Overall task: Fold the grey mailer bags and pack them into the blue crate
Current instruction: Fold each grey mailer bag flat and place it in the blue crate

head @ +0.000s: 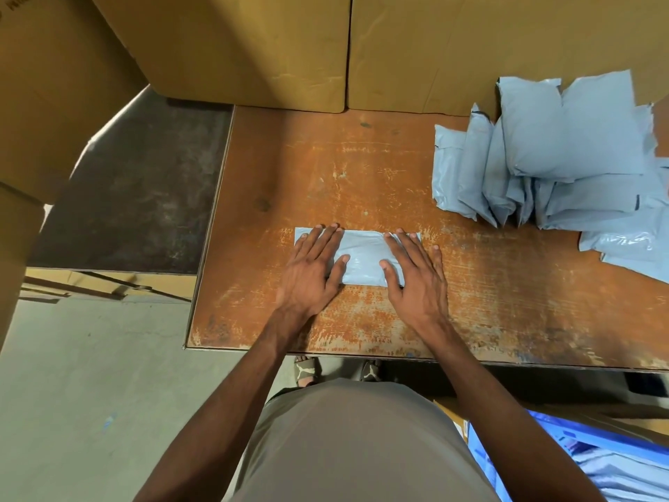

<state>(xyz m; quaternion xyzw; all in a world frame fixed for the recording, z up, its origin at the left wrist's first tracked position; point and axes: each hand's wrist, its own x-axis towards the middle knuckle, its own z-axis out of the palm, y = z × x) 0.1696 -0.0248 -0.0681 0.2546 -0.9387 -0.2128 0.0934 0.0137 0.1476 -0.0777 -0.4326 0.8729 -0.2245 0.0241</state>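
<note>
Both hands are down flat on one grey mailer bag (pixel 362 260) near the front edge of the worn orange bench (pixel 362 168). The left hand (pixel 311 269) covers the bag's left end, the right hand (pixel 416 277) its right end, fingers straight and spread, palms pressing rather than grasping anything. The bag already reads as a narrow strip, so this looks like the creasing stage of the fold: flattening it and squeezing the air out.

Off to the right, well apart, the pile of unfolded bags (pixel 550 154) leans against the cardboard boxes (pixel 253 48) at the back of the bench. Plenty left, so the job looks far from over.

The blue crate (pixel 564 451) sits low at the person's right, below the bench edge, with pale bags already inside.

What comes next, by my reckoning: one end gets pinched and folded across onto the other, or the strip is lifted as it is and carried down to the right into the crate. The slick film may spring open, so firm pressure matters.
</note>
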